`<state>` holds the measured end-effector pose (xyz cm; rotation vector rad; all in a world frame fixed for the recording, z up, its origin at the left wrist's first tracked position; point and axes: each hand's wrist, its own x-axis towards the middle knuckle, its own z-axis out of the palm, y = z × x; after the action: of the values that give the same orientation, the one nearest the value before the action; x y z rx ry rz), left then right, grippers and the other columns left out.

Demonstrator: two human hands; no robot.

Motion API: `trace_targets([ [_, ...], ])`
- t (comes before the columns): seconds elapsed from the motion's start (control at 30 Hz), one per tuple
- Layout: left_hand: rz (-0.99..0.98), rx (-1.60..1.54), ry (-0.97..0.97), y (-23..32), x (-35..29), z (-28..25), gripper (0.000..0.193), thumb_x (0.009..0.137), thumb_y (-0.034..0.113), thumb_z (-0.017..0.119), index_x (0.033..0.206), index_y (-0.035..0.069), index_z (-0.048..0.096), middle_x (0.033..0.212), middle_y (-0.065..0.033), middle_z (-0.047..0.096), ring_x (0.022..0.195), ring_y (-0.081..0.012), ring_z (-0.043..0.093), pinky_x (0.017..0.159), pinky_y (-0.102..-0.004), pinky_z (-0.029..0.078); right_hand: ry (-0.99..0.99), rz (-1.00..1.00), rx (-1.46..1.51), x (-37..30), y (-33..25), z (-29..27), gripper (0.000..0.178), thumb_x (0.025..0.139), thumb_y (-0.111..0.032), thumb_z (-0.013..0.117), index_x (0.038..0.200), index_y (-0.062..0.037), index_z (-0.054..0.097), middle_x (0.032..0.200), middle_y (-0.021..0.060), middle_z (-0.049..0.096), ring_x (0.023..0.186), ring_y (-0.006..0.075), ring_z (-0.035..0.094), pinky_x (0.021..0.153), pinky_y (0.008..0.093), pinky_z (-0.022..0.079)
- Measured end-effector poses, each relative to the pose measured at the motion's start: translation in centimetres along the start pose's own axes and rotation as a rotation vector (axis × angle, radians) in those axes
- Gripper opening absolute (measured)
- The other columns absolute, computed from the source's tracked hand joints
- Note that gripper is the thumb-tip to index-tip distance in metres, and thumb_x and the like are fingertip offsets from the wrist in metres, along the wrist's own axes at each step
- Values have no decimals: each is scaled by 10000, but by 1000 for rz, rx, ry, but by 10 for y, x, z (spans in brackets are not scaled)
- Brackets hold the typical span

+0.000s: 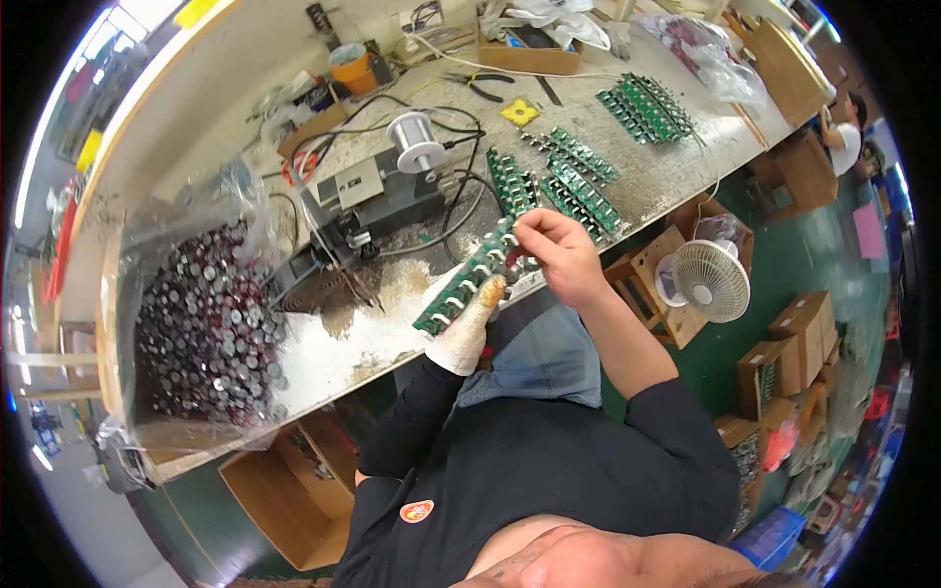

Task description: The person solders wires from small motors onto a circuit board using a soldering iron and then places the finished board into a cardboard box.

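While the strip of green circuit boards (469, 279) is held up over the near edge of the workbench (676, 171), a part-fitting or checking step seems to be in hand. The strip is gripped from below by the left hand (469, 328), which is in a stained white glove, thumb pressed up against the near end. The far end is pinched by the bare right hand (559, 250), fingers curled down onto the boards and closed on them or on a small part; which of the two cannot be told at this size. White parts are seen standing in a row along the strip.

Judged from this, the next move calls for a steady hold by the gloved hand while the bare fingers are shifted along the row, one board at a time, without the strip being flexed.

Left of the hands, a big clear bag of small dark round parts (206, 314) is set in a tray on the bench. Just beyond the strip, a grey machine (377, 196) with black cables is seen, a spool of wire (417, 142) standing on its far side. Further right, more rows of green boards (578, 181) are laid flat, with another batch (647, 103) well beyond them. Pliers (480, 83) and an orange cup (351, 67) are left at the far edge. Off the bench on the right, a small white fan (708, 279) is set on a wooden stool among cardboard boxes (794, 343).
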<state>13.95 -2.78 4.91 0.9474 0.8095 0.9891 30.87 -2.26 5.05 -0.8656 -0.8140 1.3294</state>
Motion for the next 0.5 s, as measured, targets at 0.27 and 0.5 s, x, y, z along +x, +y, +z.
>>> trace_targets([
  [0.27, 112, -138, 220, -10, 23, 3, 236, 866, 77, 650, 1094, 26, 615, 911, 11, 633, 753, -62, 546, 637, -203, 416, -163, 160, 171, 34, 16, -2, 104, 901, -111, 605, 852, -19, 603, 742, 54, 624, 623, 115, 597, 575, 251, 511],
  [0.5, 52, -185, 309, -31, 46, -11, 165, 831, 51, 678, 993, 24, 676, 914, -12, 671, 769, -93, 604, 694, -238, 471, -92, 313, 358, 52, 41, -17, 113, 905, -115, 563, 860, -17, 597, 739, 69, 632, 597, 146, 599, 547, 285, 497],
])
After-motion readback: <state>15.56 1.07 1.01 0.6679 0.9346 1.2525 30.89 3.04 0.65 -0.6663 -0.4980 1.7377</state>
